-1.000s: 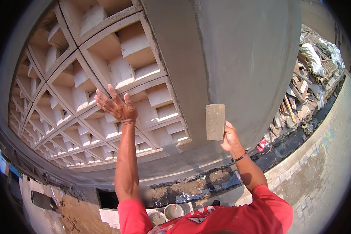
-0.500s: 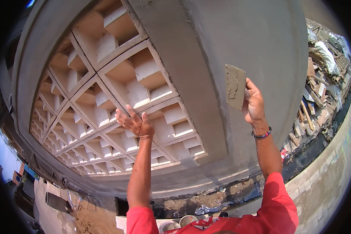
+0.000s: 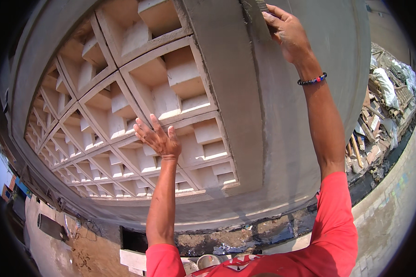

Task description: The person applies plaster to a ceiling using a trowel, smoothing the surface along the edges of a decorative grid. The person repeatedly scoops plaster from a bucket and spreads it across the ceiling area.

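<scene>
My right hand (image 3: 289, 34) is raised at the upper edge, closed around a plastering trowel (image 3: 258, 21) whose flat blade shows nearly edge-on. The blade is against or very close to the raised strip of grey plaster (image 3: 235, 92); I cannot tell if it touches. My palm hides the trowel's handle. Lower and to the left, my left hand (image 3: 160, 141) lies with fingers spread on the pale breeze blocks (image 3: 125, 71), holding nothing. These blocks have square frames with stepped recesses.
Smooth grey plaster (image 3: 305, 115) covers the wall to the right of the strip. A rubble heap (image 3: 379, 111) with boards and sacks lies at the far right. Below run a dark wet ditch (image 3: 263, 231) and paving (image 3: 379, 231). Buckets (image 3: 208, 261) stand near my body.
My right hand has moved up and slightly left with the trowel, bringing the blade from face-on to nearly edge-on at the plaster strip. My left hand stays on the blocks. The view has shifted slightly.
</scene>
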A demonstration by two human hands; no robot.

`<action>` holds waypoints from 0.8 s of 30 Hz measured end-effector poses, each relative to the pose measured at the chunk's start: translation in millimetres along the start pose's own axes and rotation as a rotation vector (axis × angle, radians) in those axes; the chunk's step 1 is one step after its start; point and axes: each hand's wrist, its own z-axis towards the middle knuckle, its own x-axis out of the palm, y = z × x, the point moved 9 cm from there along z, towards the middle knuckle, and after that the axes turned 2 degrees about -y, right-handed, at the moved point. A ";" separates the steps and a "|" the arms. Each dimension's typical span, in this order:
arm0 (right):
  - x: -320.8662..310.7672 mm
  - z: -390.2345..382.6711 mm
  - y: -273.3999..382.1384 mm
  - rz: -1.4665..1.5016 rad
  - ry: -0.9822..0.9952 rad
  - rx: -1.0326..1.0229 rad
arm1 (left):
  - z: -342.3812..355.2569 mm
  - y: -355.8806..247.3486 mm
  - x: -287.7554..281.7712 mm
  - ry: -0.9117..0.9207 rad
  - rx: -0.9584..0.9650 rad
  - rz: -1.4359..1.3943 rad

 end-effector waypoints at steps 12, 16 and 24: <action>-4.8 -136.2 -66.2 -0.058 0.050 0.224 | -2.1 3.2 2.0 0.018 -0.017 -0.004; -22.7 -204.7 -109.3 0.019 0.087 0.381 | -0.7 3.5 1.8 0.008 -0.006 -0.009; -24.4 -130.5 -5.1 -0.126 0.087 0.097 | -1.7 4.2 -2.0 -0.011 0.004 -0.013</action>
